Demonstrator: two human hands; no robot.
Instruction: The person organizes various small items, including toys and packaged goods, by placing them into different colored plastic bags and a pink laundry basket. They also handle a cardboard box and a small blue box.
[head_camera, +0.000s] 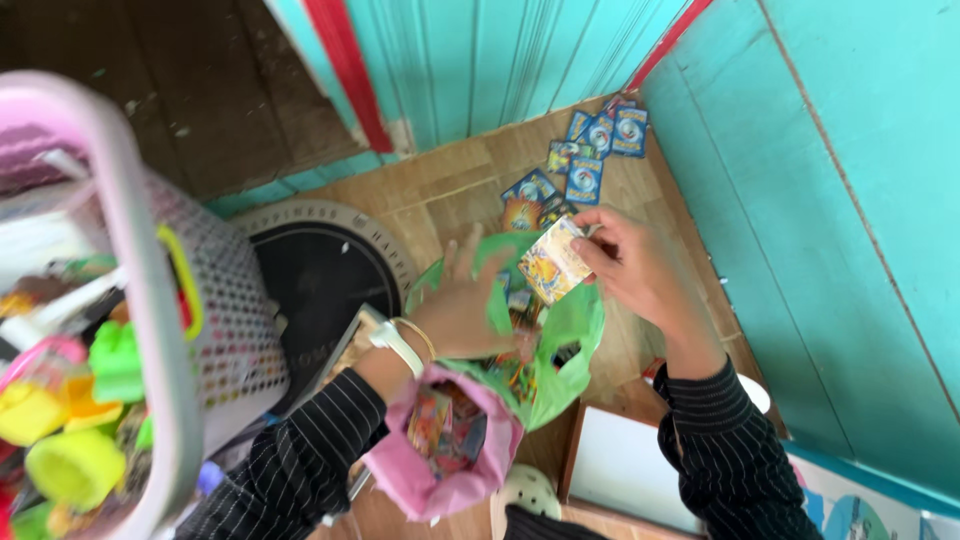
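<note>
My right hand (635, 268) pinches a yellow trading card (553, 260) above the mouth of a green plastic bag (570, 345). My left hand (462, 305), with a white watch and a thin bangle on the wrist, holds the green bag's rim open; more cards show inside it. A pink plastic bag (450, 470) with colourful cards in it hangs just below my left wrist. Several blue-backed trading cards (585, 150) lie scattered on the wooden floor beyond the bags.
A pink perforated basket (150, 300) full of bright plastic toys stands at the left. A round black mat (320, 265) lies beside it. Turquoise plank walls (850, 200) close in the right and far sides. A white board (625, 465) lies near my right sleeve.
</note>
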